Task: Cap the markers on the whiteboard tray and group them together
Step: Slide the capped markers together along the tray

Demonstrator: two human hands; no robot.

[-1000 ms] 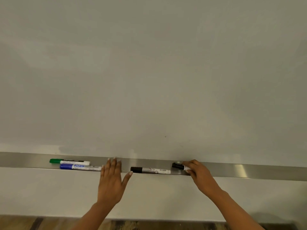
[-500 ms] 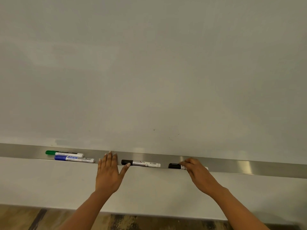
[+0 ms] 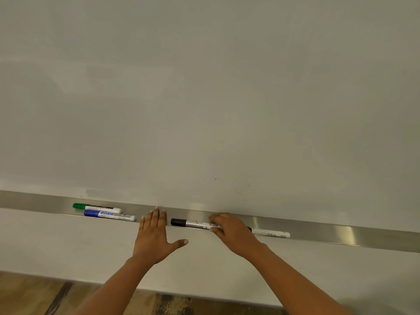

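Far left on the metal tray (image 3: 34, 200): a green-capped marker (image 3: 96, 206), lying flat at the back, cap to the left. Touching it in front: a blue-capped marker (image 3: 109, 215), also cap to the left, set a little further right. Just right of that pair: the left hand (image 3: 154, 237), flat and spread, palm toward the wall below the tray, fingertips (image 3: 156, 210) reaching up over the tray's front edge, thumb splayed out to the right, gripping nothing. Next, in the middle of the tray: a black-capped marker (image 3: 193, 223) with a silver and white barrel, cap to the left, close beside the left hand's fingers but apart from them. Over that marker's right end: the right hand (image 3: 231, 230), fingers curled down onto the barrel; whether pinching it or merely resting on it, impossible to tell, the contact side being hidden. Emerging from behind the right hand, further right: a second white-barrelled marker (image 3: 270, 233), a dark band showing at its left end by the hand; whether capped, impossible to tell. All four markers lying along the tray, in two pairs with the left hand between them. Above: plain whiteboard (image 3: 204, 98) with a few faint specks. Below: pale wall, then wood-patterned floor (image 3: 34, 296) at the bottom left.
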